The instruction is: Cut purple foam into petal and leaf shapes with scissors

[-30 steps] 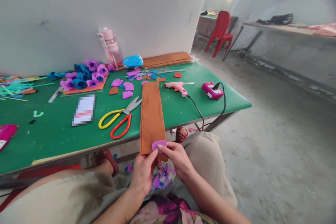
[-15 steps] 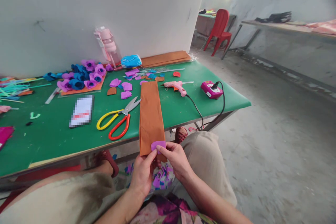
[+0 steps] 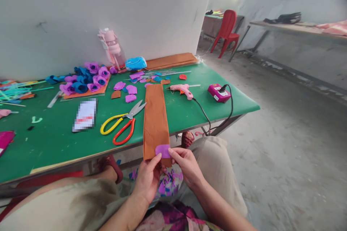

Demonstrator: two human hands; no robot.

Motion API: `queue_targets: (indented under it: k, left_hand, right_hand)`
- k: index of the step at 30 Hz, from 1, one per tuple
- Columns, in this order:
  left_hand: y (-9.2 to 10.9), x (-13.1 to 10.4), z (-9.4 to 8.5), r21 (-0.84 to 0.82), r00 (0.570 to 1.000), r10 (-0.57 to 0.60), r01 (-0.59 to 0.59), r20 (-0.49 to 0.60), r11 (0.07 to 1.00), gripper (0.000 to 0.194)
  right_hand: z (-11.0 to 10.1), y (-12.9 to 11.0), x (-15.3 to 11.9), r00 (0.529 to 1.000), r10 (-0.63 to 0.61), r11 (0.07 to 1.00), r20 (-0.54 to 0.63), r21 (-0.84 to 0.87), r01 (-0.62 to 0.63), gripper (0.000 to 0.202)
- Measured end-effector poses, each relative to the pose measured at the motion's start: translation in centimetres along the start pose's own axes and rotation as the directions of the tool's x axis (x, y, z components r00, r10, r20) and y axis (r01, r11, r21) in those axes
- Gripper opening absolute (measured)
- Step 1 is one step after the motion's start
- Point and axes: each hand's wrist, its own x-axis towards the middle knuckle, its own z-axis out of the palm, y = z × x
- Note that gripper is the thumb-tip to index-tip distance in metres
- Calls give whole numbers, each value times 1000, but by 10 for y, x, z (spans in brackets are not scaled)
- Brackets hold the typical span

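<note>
A long brown folded strip [image 3: 156, 115] lies over the table's front edge, its near end hanging toward my lap. On that end rests a small purple piece [image 3: 163, 151]. My left hand [image 3: 148, 177] grips the strip's near end, thumb on top at the purple piece's lower left. With thumb and forefinger, my right hand [image 3: 187, 164] pinches the purple piece at its right edge. Scissors with one yellow and one red handle [image 3: 124, 126] lie open to the left of the strip. A pink glue gun [image 3: 183, 89] lies to its right.
Purple and blue paper flowers [image 3: 84, 79], a pink bottle [image 3: 111, 45] and a blue pouch [image 3: 135, 63] are at the back of the green table [image 3: 59, 151]. A magenta power socket [image 3: 219, 92] with a black cord sits at the right. Scraps lie below my hands.
My right hand has slid a little to the right along the purple piece, to its right edge. More of the purple piece shows between my thumbs.
</note>
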Motion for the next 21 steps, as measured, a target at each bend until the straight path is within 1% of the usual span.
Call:
queue_targets:
  k: [3, 6, 8, 10, 11, 12, 13, 14, 15, 16, 17, 18, 19, 20, 21]
  left_hand:
    - [-1, 0, -1, 21, 1000, -1, 1, -7, 1000, 34]
    - [-2, 1, -1, 70, 999, 37, -36, -17, 997, 35]
    - [-3, 2, -1, 120, 996, 80, -76, -35, 990, 36]
    - [-3, 2, -3, 194, 994, 100, -89, -45, 977, 37]
    - [-3, 1, -5, 253, 996, 83, -71, -37, 965, 36]
    - [-1, -1, -7, 337, 999, 34, -28, -12, 941, 34]
    - [1, -4, -9, 448, 998, -50, 32, 29, 893, 34]
    - [4, -7, -11, 578, 987, -143, 76, 71, 813, 37]
    - [8, -12, -13, 709, 973, -203, 68, 109, 702, 39]
    - [13, -16, -14, 821, 967, -212, 3, 144, 571, 41]
    - [20, -19, -15, 896, 972, -135, -118, 193, 429, 41]
    - [26, -21, -16, 928, 964, 6, -256, 264, 269, 37]
    - [34, -21, -16, 924, 922, 164, -369, 351, 97, 31]
    - [40, -21, -15, 897, 850, 293, -436, 438, -73, 25]
    - [47, -19, -14, 860, 778, 367, -460, 510, -219, 21]
  right_hand:
    - [0, 0, 1, 1000, -8, 1000, -12, -25, 8, 40]
    - [0, -2, 1, 999, -24, 999, -31, -31, 23, 41]
    - [2, -4, 1, 1000, -11, 999, -9, -35, 11, 36]
    - [4, -4, 3, 999, 14, 999, 36, -52, -12, 29]
    - [5, -4, 4, 998, 22, 997, 53, -71, -19, 27]
    - [5, -3, 5, 998, 16, 995, 57, -102, -11, 26]
    - [6, -1, 6, 999, -8, 989, 47, -150, 15, 25]
    - [5, 1, 7, 998, -49, 974, 27, -219, 54, 23]
    - [5, 2, 7, 994, -106, 947, 3, -303, 102, 21]
    - [5, 4, 7, 985, -170, 908, -18, -392, 150, 19]
    - [6, 5, 7, 972, -233, 861, -35, -473, 189, 18]
    - [6, 5, 6, 957, -287, 815, -46, -536, 218, 17]
    - [7, 5, 6, 944, -326, 780, -52, -579, 237, 16]
    - [8, 4, 5, 934, -352, 757, -54, -603, 251, 16]
    - [9, 4, 4, 929, -366, 747, -53, -612, 259, 15]
